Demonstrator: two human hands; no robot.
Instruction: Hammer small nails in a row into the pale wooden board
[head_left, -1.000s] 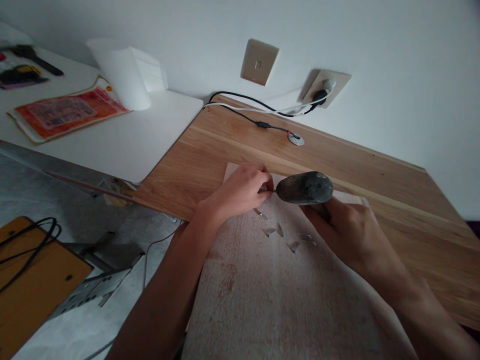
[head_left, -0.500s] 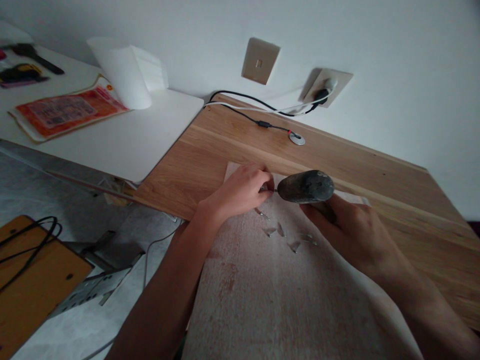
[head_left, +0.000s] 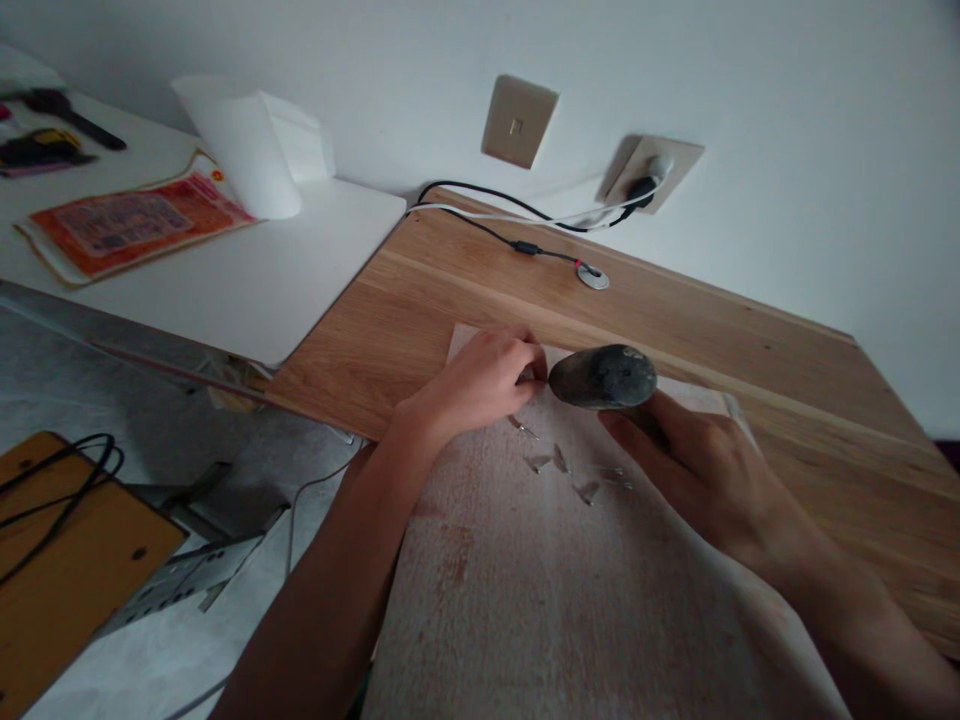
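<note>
Now your R hand [head_left: 701,455], fingers clamped on the hammer [head_left: 604,377], edges it nearer your L hand [head_left: 491,375] (fingers' grip hidden, can't tell), prob. mid-tap.

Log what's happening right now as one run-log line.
left hand: curled beside hammer, contents unclear | right hand: gripping hammer | whitish board: small nail-like pieces scattered on it

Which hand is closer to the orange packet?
Left hand: over the pale board, right of the orange packet. The right hand, holding the hammer, is farther right.
</note>
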